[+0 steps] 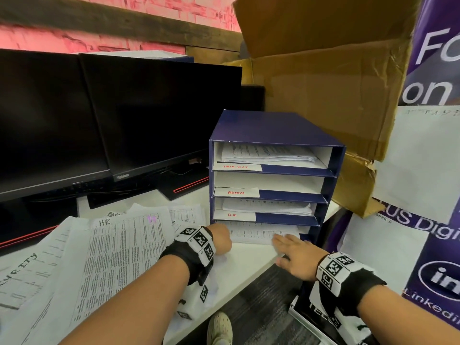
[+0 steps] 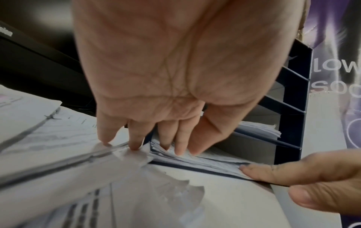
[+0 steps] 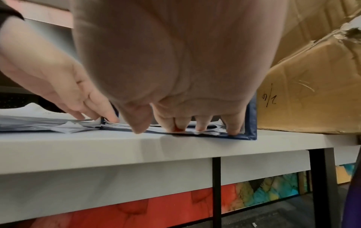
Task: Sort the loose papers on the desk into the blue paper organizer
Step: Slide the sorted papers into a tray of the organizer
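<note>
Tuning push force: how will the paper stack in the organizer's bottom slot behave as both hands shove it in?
Likely floppy: the paper stack shows splayed, uneven sheet edges, so it may buckle or fan rather than slide as one block. The left hand and right hand press with straight fingers. The blue organizer looks light, with an empty slot; it could shift.

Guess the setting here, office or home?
Most likely an office workstation. Two dark monitors stand side by side on a white desk, next to a blue paper organizer with trays labelled ADMIN and HR. Printed sheets cover the desk, and a LinkedIn banner stands at right.
</note>
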{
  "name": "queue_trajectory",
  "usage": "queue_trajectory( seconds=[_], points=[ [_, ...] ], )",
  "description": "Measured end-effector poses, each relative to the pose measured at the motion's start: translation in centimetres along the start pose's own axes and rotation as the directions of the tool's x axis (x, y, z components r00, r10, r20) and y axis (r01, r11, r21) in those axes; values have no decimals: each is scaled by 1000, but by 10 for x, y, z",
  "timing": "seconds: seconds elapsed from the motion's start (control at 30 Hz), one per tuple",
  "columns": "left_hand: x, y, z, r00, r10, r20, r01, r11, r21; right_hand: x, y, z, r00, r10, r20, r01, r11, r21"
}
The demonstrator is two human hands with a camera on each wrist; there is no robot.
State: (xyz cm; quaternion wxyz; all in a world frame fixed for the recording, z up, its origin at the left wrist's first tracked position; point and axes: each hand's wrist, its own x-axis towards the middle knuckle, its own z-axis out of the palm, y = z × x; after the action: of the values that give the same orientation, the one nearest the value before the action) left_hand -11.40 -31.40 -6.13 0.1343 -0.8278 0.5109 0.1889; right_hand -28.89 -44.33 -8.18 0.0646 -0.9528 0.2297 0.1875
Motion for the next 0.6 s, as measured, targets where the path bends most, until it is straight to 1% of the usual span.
queue_trajectory(
  seconds=[0.03,0.07,0.1,0.13,0.17,0.2,0.23,0.27,0.3,0.33,0.37,0.4,0.47,0.5,0.53,0.6],
  points=[
    [-2,-5,-2,1000,-30,1,30,999,37,2,0,-2,1000,13,16,-13,1000,17],
    [-11,-2,-9,999,-49,0,49,999,22,6,0,-5,999,20,30,-21,999,34],
    [-9,-4,-10,1000,-13,-4,13,1000,25,10,0,-7,999,31,42,-33,998,48],
    [-10,-7,-8,997,-58,-53,53,995,-88,15,1,-9,998,45,46,-48,997,58],
    [-9,-13,-5,999,-48,-8,47,997,-55,20,2,-10,998,56,40,-58,996,68],
    [-6,-16,-2,998,-50,-36,46,994,-96,24,1,-11,997,66,32,-68,995,73],
    [0,-19,-1,993,-97,-62,88,987,-134,28,1,-13,997,78,27,-79,994,76],
    [-5,-21,-2,995,-88,-46,83,990,-110,32,1,-14,996,89,27,-91,992,84],
    [-8,-20,-1,991,-117,-67,105,982,-156,34,0,-15,995,98,31,-101,991,92],
    [-12,-19,1,994,-107,-32,93,952,-290,36,1,-14,993,113,32,-115,990,86],
    [-10,-19,0,988,-145,-51,106,884,-456,36,1,-14,992,121,29,-123,989,81],
    [-14,-19,1,983,-159,-96,81,833,-547,35,0,-14,993,121,8,-121,989,79],
    [-11,-26,1,965,-184,-188,61,853,-519,28,-4,-14,992,76,-104,-72,996,47],
    [-10,-30,-1,959,-199,-200,65,845,-530,25,-7,-14,989,41,-145,-38,999,18],
    [-12,-35,-2,954,-202,-221,61,852,-520,22,-12,-16,990,7,-141,-9,1000,-14],
    [-16,-40,-5,931,-247,-270,52,820,-570,18,-20,-17,997,-13,-74,8,997,-71]
  ],
)
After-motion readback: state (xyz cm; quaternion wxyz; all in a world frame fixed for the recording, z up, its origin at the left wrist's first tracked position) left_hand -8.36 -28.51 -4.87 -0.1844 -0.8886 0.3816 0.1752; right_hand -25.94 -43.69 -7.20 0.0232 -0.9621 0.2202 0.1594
